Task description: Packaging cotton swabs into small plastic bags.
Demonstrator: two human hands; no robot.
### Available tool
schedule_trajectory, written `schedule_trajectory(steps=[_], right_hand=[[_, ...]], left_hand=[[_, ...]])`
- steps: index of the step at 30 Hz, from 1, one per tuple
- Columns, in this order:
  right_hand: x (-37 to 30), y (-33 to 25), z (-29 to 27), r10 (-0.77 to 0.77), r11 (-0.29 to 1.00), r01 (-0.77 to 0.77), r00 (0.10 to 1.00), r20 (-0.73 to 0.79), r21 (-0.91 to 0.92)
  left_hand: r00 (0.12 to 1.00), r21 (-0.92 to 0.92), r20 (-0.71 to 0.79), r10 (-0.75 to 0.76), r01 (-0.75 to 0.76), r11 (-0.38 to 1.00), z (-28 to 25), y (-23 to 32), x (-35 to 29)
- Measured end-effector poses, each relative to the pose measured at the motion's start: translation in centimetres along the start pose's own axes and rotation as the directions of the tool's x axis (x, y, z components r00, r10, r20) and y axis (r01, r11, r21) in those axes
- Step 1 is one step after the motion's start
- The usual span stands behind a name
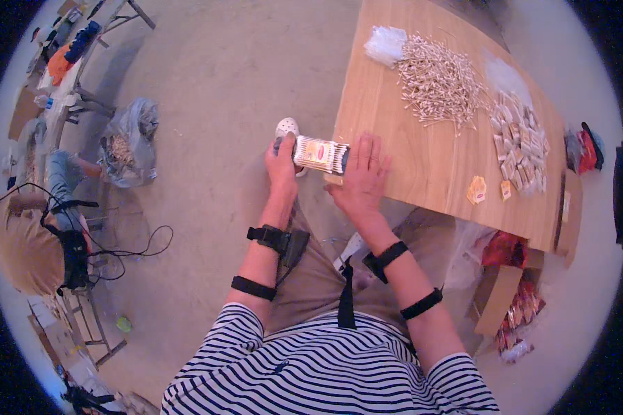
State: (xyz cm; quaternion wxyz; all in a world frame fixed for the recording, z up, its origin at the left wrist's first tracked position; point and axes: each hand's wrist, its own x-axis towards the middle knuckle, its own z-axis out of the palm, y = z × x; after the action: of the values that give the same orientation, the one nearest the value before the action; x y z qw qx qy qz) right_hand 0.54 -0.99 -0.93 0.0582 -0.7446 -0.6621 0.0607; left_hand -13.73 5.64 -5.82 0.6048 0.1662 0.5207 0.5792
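Note:
My left hand (282, 162) is closed on the left end of a small clear pack of cotton swabs (314, 153) with an orange and white label. The swabs lie side by side in it, and their tips show at its right end. My right hand (362, 173) lies with fingers stretched out at the table's left corner, close by the pack's right end; whether it touches the pack I cannot tell. On the wooden table (408, 162) a big heap of loose cotton swabs (439, 79) spreads out beyond my right hand.
Filled swab packs (522, 145) are piled on the table's right side. Orange label cards (476, 190) lie near its front edge, and clear plastic bags (385, 45) at its far left. Cardboard boxes (498, 297) stand below. At left, another person (31, 242) sits near a bag of swabs (128, 145).

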Motion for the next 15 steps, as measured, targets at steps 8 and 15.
schedule_trajectory(steps=[8, 15], right_hand=[[0.1, -1.0, 0.0, -0.018, 0.999, 0.018, 1.0, -0.005, 0.033], [0.5, -2.5, 0.0, -0.057, 0.996, 0.056, 0.998, 0.007, 0.071]], left_hand=[[0.996, 0.036, -0.022, 0.092, -0.091, 0.995, 0.4, -0.9, -0.2], [0.998, 0.047, -0.017, 0.06, -0.059, 0.997, 0.7, -0.1, -0.7]])
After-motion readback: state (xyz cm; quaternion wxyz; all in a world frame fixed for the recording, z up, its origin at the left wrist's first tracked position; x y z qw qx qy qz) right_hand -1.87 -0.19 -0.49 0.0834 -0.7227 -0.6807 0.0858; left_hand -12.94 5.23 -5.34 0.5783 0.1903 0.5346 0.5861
